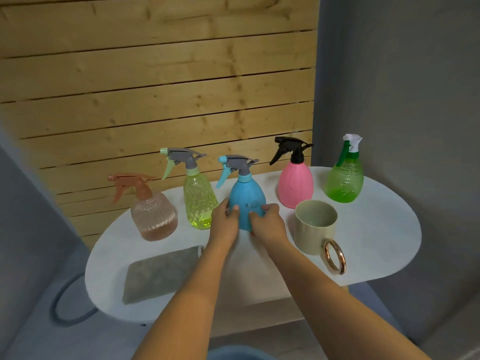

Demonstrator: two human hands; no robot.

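Note:
A blue spray bottle with a grey trigger head stands upright in the middle of the white oval table. My left hand grips its lower left side, thumb on the front. My right hand grips its lower right side, fingers curled round the body. The bottle's base is hidden behind both hands.
In a row with it stand a peach bottle, a yellow-green bottle, a pink bottle with a black head and a green bottle. A beige mug with a gold ring handle sits front right. A grey cloth lies front left. A wooden slat wall stands behind.

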